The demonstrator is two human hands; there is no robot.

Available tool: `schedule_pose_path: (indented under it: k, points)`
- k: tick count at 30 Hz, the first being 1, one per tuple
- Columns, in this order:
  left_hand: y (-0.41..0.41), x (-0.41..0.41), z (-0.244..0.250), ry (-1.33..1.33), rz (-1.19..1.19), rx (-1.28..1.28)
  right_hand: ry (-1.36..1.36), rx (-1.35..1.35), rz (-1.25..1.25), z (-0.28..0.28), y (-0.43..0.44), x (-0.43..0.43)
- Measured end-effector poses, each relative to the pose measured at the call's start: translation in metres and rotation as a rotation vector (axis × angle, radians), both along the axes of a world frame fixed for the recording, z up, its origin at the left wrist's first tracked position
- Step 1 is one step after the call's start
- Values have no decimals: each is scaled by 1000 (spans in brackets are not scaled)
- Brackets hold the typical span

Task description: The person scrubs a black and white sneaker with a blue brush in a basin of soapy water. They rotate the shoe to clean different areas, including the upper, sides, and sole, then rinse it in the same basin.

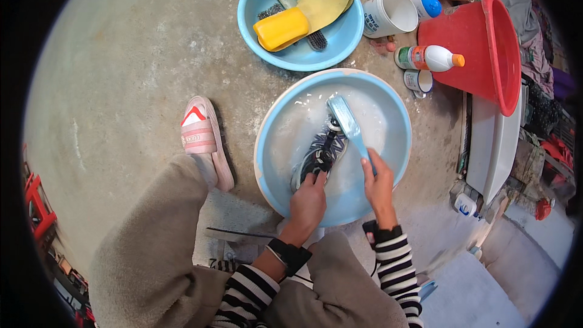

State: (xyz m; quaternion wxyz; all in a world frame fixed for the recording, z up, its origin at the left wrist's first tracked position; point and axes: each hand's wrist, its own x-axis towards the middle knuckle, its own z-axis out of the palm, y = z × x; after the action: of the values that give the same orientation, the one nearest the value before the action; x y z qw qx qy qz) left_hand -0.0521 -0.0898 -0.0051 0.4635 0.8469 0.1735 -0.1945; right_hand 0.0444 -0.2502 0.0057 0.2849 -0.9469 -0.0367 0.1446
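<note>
A round blue plastic basin (269, 100) holds cloudy water, and a dark laced shoe (314, 152) lies in it at a slant. My left hand (309, 200) grips the near end of the shoe, its fingertips at the dark upper. In my right hand (379, 182) is the handle of a light-blue scrubbing brush (345, 116). The brush head lies over the far end of the shoe, back upward; its bristles are hidden.
Beyond stands a smaller blue basin (243, 4) with a yellow block (281, 29), insoles (325, 0) and another brush (317, 41). To the right are stacked white cups (385, 13), a white bottle (428, 58), an enamel mug (417, 81) and a red bucket (460, 45).
</note>
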Motion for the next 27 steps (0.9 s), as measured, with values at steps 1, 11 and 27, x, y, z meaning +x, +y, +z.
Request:
schedule_pose_path:
  k: [1,11,27]
  points:
    - [-1,-1,-1,18,-21,6,8,26,-5,-1,-2,-16]
    - [-11,-7,-18,102,-122,49,576,209,-200,40,-26,-50]
    - [-36,-18,-23,306,-74,-74,464,-148,293,89,39,-3]
